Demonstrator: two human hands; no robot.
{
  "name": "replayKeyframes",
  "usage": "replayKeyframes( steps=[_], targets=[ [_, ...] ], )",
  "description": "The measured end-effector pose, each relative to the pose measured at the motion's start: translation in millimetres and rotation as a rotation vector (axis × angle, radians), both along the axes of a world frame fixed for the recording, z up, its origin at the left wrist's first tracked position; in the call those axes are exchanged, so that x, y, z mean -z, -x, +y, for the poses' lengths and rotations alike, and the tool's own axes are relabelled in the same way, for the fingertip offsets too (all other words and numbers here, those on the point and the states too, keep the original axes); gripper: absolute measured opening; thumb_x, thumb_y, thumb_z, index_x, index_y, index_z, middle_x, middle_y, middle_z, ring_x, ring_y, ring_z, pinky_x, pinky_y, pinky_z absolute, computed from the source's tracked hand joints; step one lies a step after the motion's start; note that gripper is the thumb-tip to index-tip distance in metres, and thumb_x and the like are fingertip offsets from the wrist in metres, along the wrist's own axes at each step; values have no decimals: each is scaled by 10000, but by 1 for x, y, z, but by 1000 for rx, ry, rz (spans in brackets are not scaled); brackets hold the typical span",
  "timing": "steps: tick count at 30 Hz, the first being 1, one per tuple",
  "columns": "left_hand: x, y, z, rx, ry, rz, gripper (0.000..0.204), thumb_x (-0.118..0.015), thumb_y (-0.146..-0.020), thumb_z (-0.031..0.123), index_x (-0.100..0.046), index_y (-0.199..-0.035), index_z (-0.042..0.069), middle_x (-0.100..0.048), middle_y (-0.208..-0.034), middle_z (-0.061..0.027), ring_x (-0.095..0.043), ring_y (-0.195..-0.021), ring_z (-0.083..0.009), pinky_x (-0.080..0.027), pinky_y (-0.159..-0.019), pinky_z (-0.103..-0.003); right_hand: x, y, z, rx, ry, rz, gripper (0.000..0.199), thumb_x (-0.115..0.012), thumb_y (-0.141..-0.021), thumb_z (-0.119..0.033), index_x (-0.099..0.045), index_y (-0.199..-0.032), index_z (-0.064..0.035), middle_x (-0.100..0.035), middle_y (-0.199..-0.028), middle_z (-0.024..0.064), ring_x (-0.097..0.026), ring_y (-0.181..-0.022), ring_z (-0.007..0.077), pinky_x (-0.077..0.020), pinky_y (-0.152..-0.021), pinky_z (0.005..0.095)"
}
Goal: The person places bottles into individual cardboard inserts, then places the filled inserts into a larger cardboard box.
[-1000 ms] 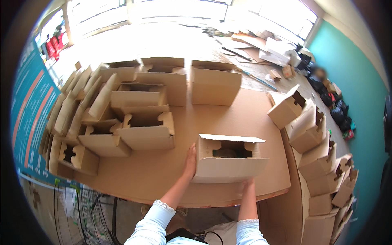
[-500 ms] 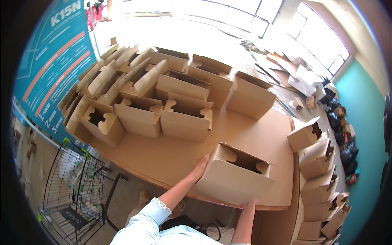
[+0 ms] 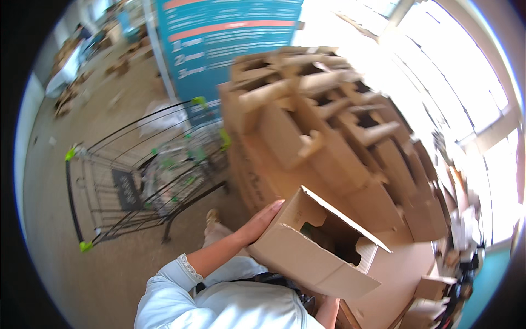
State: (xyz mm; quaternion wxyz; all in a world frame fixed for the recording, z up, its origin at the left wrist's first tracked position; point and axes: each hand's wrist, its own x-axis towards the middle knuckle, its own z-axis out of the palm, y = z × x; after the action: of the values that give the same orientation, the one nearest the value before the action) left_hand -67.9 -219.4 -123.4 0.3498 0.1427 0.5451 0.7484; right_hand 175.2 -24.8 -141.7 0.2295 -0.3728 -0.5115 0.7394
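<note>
An open-topped cardboard box (image 3: pixel 323 271), its long flap raised on the far side, is carried tilted in front of my body. My left hand (image 3: pixel 264 220) lies along its left end, fingers pressed to the cardboard. Under its near lower side, my right hand (image 3: pixel 330 306) supports it, with the fingers hidden by the box. Notched inner flaps frame its dark opening, where a dull green patch shows; I cannot make out what that is.
Many similar open boxes (image 3: pixel 350 172) crowd the cardboard-covered table (image 3: pixel 386 268), blurred. A black wire shopping cart (image 3: pixel 127 189) with green corners holds clear plastic bottles at left. Behind stands a teal printed board (image 3: pixel 219 41). More boxes (image 3: pixel 430 293) line the lower right.
My view has swung left, bringing the cart and floor further in. The box has come off the tabletop area toward my body and turned, still between both hands.
</note>
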Motion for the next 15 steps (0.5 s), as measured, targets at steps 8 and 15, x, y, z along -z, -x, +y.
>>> replayKeyframes(
  steps=[8, 15],
  targets=[
    [1, 89, -240, -449, -235, -478, 442, -405, -970, 417, -498, -1229, 71, -543, -1146, 3, -514, -1003, -83, -425, -857, -247, -9, 210, -126, -697, -205, -20, 656, -393, -926, -544, -389, -1353, -46, -497, -1286, 125, -514, -1114, 233, -465, -883, 374],
    [57, 145, -401, -689, 38, -615, 488, -414, -956, 449, -486, -1251, 67, -550, -1153, -20, -522, -1022, -105, -427, -877, -266, 1, 407, -240, -1372, -164, -272, 845, -354, -878, -675, -262, -1436, -49, -426, -1372, 142, -454, -1189, 238, -437, -921, 365]
  ],
)
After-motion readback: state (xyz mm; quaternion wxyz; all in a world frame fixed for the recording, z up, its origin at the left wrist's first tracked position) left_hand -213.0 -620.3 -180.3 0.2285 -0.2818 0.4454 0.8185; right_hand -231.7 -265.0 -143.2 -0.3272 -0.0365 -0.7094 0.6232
